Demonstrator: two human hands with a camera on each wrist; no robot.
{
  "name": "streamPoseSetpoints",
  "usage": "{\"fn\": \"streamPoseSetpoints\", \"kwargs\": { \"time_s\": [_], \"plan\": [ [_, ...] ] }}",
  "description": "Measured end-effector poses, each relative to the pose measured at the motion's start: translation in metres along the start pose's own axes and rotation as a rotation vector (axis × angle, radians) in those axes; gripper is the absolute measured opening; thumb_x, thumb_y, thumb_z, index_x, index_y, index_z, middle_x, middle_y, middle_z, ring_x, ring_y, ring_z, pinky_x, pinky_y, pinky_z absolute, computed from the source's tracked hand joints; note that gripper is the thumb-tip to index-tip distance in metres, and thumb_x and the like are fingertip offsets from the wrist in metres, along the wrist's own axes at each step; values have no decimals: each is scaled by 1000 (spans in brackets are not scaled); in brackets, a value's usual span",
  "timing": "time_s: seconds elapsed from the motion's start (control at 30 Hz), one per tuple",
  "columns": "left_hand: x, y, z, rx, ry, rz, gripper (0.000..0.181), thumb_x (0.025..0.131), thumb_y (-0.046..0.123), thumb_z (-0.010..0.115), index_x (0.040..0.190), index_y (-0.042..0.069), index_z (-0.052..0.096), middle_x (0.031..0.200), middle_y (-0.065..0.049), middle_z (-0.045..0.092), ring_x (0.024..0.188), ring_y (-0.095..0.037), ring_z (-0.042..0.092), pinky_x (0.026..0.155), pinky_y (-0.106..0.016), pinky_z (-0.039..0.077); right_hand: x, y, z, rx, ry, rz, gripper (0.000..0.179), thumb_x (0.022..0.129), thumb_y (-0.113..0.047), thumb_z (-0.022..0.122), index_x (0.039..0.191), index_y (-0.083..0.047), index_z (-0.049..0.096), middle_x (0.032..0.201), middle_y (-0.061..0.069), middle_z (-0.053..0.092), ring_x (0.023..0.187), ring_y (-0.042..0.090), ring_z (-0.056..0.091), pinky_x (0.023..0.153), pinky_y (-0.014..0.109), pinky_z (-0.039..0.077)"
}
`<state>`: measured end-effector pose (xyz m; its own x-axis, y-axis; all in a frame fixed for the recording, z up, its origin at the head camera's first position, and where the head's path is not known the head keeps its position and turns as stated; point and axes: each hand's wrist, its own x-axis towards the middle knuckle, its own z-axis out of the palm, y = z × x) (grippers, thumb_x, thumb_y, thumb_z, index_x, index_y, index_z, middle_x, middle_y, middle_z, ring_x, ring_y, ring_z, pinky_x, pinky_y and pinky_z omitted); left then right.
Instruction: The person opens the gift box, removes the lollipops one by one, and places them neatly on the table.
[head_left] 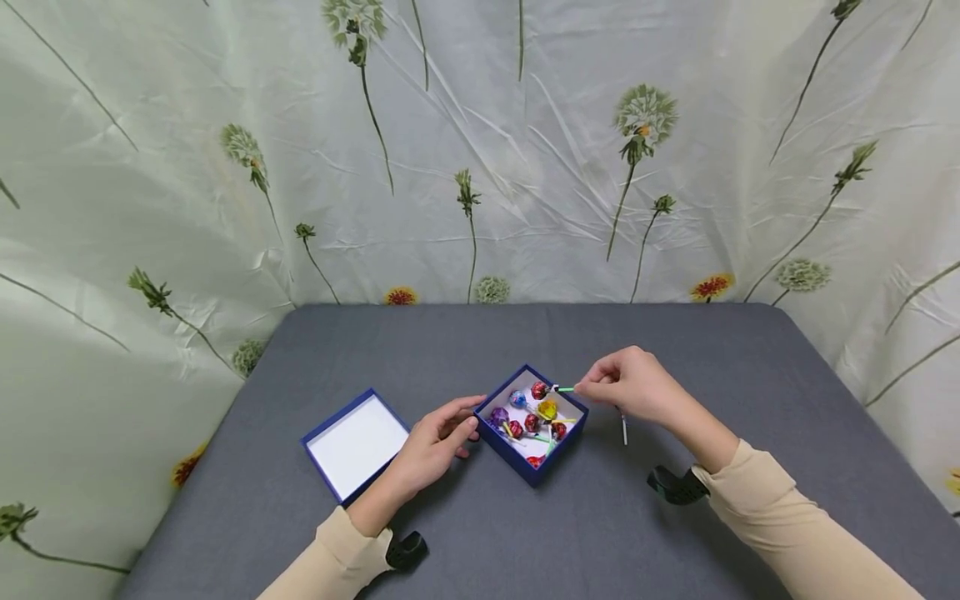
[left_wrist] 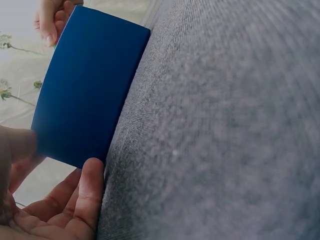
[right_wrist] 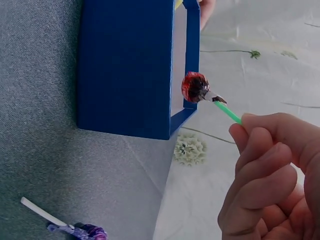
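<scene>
A blue open-topped box [head_left: 528, 467] with a white inside holds several wrapped lollipops, among them a yellow one [head_left: 547, 409], a blue one [head_left: 518, 399] and a purple one [head_left: 498, 416]. My left hand [head_left: 433, 442] holds the box at its left corner, thumb and fingers set around that corner. Between the thumb and index finger of my right hand [head_left: 628, 385] is the green stick of a red lollipop [right_wrist: 195, 87]. Its wrapped head overlaps the box's far right rim in the head view. On the table under that hand lies another purple lollipop [right_wrist: 90, 232] with a white stick.
A blue-edged lid [head_left: 357, 446], its white inside facing up, lies left of the box, partly behind my left forearm. Grey cloth covers the table [head_left: 420, 350]. A flower-printed curtain [head_left: 465, 125] hangs along the back and sides.
</scene>
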<state>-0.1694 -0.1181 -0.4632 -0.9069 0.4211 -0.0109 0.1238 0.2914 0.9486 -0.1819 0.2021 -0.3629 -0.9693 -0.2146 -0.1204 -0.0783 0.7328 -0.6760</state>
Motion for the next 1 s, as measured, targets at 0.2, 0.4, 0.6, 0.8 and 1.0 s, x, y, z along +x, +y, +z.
{"fn": "streamPoseSetpoints", "kwargs": {
  "time_s": [0.2, 0.4, 0.6, 0.8, 1.0],
  "plan": [
    [-1, 2, 1, 3, 14, -11, 39, 104, 24, 56, 143, 22, 55, 126, -13, 67, 103, -27, 68, 73, -29, 60, -5, 9, 2, 45, 50, 16, 19, 89, -33, 75, 83, -15, 75, 62, -6, 57, 56, 14, 50, 49, 27, 43],
    [1, 2, 2, 7, 33, -5, 38, 103, 24, 58, 141, 22, 57, 123, -12, 69, 99, -26, 68, 70, -30, 60, -11, 14, 3, 106, 117, 36, 20, 89, -29, 75, 81, -11, 72, 62, 2, 59, 54, 14, 51, 48, 27, 41],
    [1, 3, 3, 7, 43, -28, 37, 103, 27, 59, 139, 23, 59, 121, -10, 70, 98, -25, 68, 70, -31, 60, -18, 18, 4, 168, 165, 30, 21, 89, -26, 75, 82, -8, 70, 62, 3, 57, 52, 11, 48, 46, 26, 39],
    [2, 3, 4, -7, 45, -43, 39, 103, 30, 58, 141, 20, 59, 120, -11, 70, 98, -23, 68, 70, -32, 60, -24, 25, 7, 307, 217, 52, 24, 90, -26, 76, 87, -2, 71, 63, 0, 57, 53, 9, 49, 50, 28, 45],
    [1, 2, 2, 19, 48, -77, 39, 102, 38, 58, 139, 27, 61, 119, -12, 71, 96, -21, 70, 71, -29, 60, -27, 35, 10, 491, 253, 90, 27, 93, -27, 74, 92, -1, 70, 67, -7, 60, 58, 6, 51, 54, 26, 50]
  ]
}}
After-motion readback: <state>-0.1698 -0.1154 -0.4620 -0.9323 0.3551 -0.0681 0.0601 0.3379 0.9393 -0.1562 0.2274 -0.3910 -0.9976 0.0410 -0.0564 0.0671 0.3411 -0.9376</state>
